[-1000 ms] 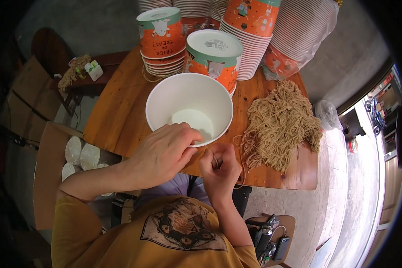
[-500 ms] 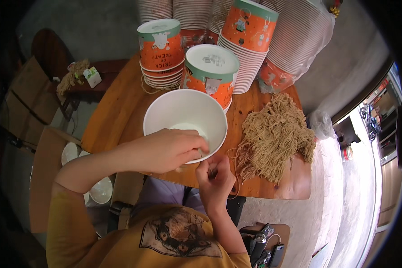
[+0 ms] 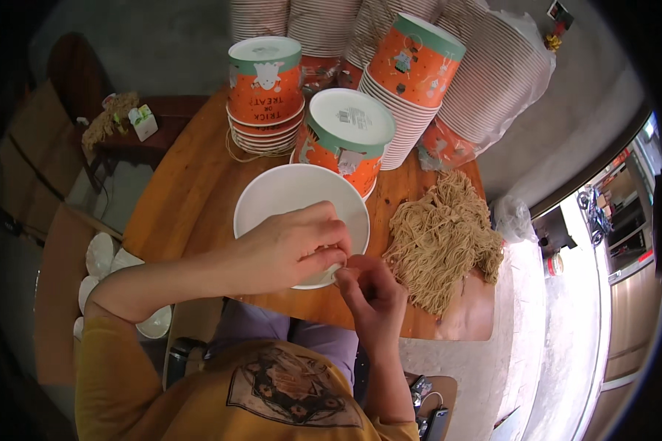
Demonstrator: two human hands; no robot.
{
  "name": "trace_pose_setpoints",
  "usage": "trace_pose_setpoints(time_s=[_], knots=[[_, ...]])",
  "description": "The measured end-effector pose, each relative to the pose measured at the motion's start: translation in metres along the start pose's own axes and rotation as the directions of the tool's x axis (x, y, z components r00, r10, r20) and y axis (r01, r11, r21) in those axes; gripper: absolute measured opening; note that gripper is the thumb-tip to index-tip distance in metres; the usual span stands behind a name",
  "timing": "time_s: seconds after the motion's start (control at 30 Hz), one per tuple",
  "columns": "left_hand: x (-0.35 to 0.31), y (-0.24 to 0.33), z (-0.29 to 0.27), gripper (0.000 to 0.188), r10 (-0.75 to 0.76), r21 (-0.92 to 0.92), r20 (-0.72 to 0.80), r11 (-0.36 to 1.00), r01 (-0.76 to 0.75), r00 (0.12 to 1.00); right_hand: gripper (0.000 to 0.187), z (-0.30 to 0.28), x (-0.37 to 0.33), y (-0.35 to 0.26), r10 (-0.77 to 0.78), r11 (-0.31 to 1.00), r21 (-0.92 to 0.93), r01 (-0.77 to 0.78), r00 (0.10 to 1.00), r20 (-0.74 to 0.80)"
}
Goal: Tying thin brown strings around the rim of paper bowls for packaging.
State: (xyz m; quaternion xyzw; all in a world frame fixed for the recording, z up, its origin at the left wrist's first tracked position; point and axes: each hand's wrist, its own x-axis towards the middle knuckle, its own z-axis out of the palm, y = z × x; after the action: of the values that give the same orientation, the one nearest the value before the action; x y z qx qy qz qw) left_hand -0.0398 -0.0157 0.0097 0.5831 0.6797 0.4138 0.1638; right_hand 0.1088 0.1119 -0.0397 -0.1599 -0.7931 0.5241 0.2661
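Observation:
A white-lined paper bucket (image 3: 272, 195) stands mouth up, tilted toward me, near the table's front edge. My left hand (image 3: 290, 246) reaches across its mouth, thumb and fingers pinched together near the right front rim. Against its fingertips my right hand (image 3: 375, 287) is closed in a pinch, just outside that rim. A thin bit of string (image 3: 335, 269) shows between the two hands; its ends are hidden by the fingers. To the right lies a loose heap of tan strings (image 3: 445, 250).
Upside-down orange buckets with green bands (image 3: 349, 136) stand stacked behind, and more stacks, some in clear plastic (image 3: 504, 81), rise at the back. The wooden table (image 3: 176, 198) has a curved edge. White buckets (image 3: 99, 253) lie in a cardboard box at lower left.
My left hand has lifted from inside the bucket to above its rim. The right hand has moved slightly right, its fingertips now meeting the left's.

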Motion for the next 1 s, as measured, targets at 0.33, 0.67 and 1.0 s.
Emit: trace_pose_setpoints(time_s=[0.33,0.67,1.0], knots=[[0.000,-0.023,0.016,0.035,-0.261,-0.529,0.132,0.797,0.290,0.956,0.012,0.012,0.025,-0.001,0.171,0.864,0.453,-0.219,0.975,0.144],[0.007,-0.020,0.002,0.022,-0.422,-0.644,0.293,0.576,0.503,0.858,0.008,-0.017,0.043,-0.028,0.081,0.882,0.429,-0.194,0.960,0.268],[0.005,-0.019,0.006,0.025,-0.295,-0.563,0.281,0.720,0.406,0.913,0.022,-0.025,0.065,0.003,0.291,0.682,0.604,-0.413,0.910,0.294]])
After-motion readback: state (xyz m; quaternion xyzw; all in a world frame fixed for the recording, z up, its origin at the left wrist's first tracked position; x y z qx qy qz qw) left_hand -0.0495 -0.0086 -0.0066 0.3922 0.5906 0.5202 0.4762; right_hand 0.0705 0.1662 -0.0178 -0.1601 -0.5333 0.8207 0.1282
